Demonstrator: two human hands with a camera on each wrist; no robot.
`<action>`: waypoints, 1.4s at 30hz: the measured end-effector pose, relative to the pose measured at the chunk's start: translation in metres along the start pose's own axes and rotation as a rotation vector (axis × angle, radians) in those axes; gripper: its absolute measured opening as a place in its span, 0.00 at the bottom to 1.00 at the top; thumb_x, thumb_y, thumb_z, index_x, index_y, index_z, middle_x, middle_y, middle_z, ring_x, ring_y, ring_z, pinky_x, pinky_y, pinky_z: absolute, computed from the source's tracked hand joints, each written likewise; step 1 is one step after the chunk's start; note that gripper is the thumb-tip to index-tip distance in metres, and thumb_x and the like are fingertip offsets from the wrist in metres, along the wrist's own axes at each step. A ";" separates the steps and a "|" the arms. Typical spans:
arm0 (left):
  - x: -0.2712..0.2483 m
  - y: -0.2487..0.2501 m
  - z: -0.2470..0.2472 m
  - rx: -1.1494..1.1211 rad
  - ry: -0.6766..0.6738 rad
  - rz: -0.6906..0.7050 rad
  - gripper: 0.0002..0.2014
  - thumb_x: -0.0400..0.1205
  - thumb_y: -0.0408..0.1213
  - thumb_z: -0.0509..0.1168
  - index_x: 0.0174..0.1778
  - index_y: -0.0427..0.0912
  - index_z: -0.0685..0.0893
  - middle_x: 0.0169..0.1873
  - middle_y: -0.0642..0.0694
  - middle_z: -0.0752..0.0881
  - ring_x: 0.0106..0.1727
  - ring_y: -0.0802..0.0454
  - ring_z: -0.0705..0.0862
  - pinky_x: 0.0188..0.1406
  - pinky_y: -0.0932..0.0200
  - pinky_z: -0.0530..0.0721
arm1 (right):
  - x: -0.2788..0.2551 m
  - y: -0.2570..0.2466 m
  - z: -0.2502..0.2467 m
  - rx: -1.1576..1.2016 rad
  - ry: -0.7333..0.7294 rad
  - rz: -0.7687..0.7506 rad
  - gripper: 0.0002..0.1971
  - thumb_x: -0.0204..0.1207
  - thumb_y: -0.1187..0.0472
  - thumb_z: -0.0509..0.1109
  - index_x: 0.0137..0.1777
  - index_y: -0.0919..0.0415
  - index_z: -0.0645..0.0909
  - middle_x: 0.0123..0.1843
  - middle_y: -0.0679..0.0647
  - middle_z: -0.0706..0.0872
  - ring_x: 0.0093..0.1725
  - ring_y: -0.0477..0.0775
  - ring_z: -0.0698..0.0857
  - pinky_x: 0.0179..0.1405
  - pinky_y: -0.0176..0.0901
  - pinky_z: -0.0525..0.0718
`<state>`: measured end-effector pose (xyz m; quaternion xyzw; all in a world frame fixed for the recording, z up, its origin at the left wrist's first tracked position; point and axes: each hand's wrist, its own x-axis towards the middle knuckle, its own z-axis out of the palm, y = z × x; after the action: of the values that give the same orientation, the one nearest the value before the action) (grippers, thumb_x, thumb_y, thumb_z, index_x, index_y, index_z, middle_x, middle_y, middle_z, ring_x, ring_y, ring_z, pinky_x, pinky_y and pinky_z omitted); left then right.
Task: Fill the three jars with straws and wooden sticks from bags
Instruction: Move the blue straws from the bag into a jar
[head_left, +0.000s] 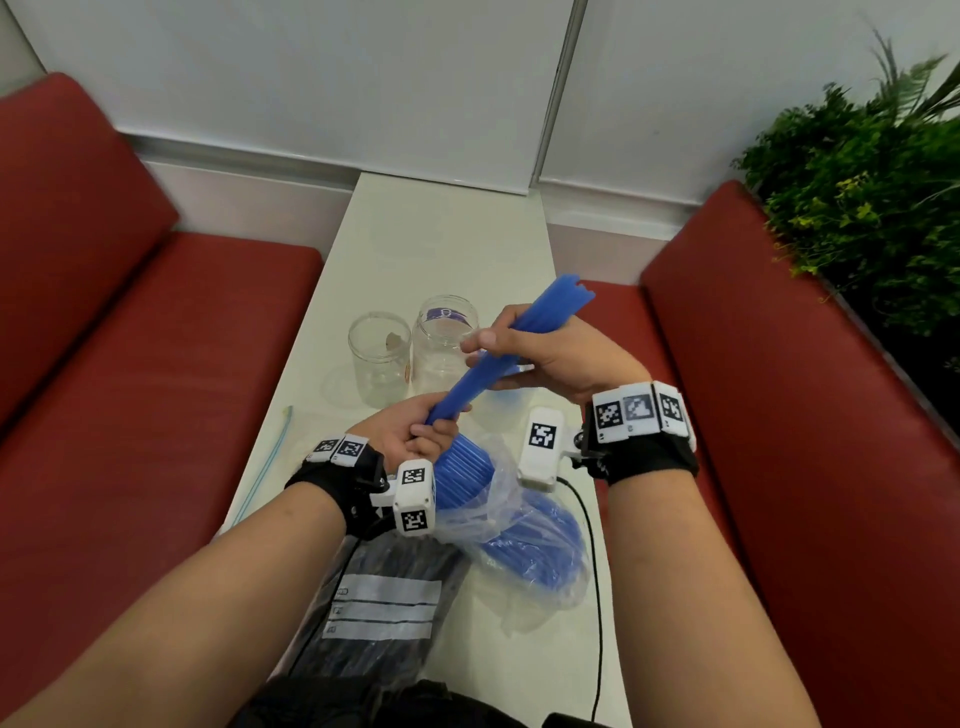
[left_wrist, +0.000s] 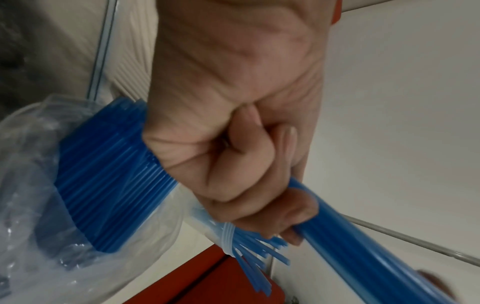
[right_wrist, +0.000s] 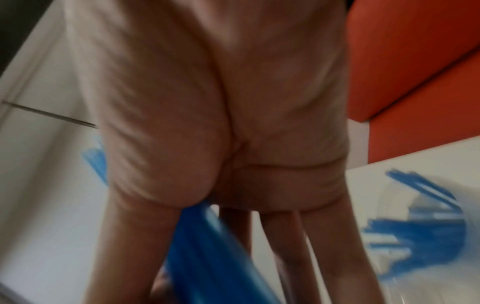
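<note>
Both hands hold one thick bundle of blue straws (head_left: 561, 301) (left_wrist: 363, 257) slanting up to the right above the table. My left hand (head_left: 410, 431) (left_wrist: 233, 164) grips its lower end in a fist, just above the mouth of a clear plastic bag (head_left: 530, 535) (left_wrist: 39, 185) that holds more blue straws (left_wrist: 109, 174). My right hand (head_left: 545, 358) (right_wrist: 207, 123) pinches the bundle (right_wrist: 202, 257) higher up, between thumb and straight fingers. Two clear jars (head_left: 376, 358) (head_left: 444, 338) stand empty behind the hands. In the blurred right wrist view, a third jar (right_wrist: 420, 226) contains blue straws.
A dark bag of black straws with a white label (head_left: 384, 603) lies near the front edge. A zip bag (head_left: 270, 457) lies at the left of the narrow white table (head_left: 441, 234). Red benches (head_left: 156, 389) (head_left: 805, 415) flank it. A black cable (head_left: 597, 597) runs along the right.
</note>
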<state>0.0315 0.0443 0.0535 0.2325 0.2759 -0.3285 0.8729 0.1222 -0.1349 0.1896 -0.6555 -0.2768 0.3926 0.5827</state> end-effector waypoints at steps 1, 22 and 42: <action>0.000 0.000 0.000 0.021 -0.001 -0.008 0.17 0.79 0.40 0.65 0.25 0.38 0.78 0.15 0.48 0.71 0.08 0.58 0.64 0.05 0.69 0.55 | 0.000 -0.002 -0.004 -0.027 -0.016 0.027 0.10 0.73 0.56 0.82 0.42 0.60 0.86 0.60 0.70 0.90 0.63 0.70 0.89 0.60 0.58 0.91; 0.027 0.007 -0.021 1.113 0.555 0.630 0.06 0.81 0.34 0.69 0.49 0.41 0.91 0.45 0.47 0.92 0.46 0.55 0.88 0.39 0.70 0.82 | 0.071 0.045 -0.046 -0.381 0.697 0.001 0.12 0.72 0.57 0.84 0.35 0.59 0.85 0.35 0.53 0.87 0.35 0.50 0.84 0.45 0.50 0.87; 0.064 -0.046 -0.021 2.676 0.491 0.352 0.23 0.83 0.46 0.64 0.75 0.53 0.74 0.71 0.47 0.75 0.69 0.41 0.73 0.64 0.39 0.69 | 0.057 0.072 -0.044 -0.302 0.843 -0.194 0.19 0.76 0.47 0.80 0.63 0.51 0.82 0.59 0.48 0.87 0.60 0.41 0.83 0.54 0.26 0.74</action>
<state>0.0325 -0.0031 -0.0126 0.9730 -0.1356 -0.1781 -0.0570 0.1826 -0.1243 0.1086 -0.8067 -0.1297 -0.0094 0.5764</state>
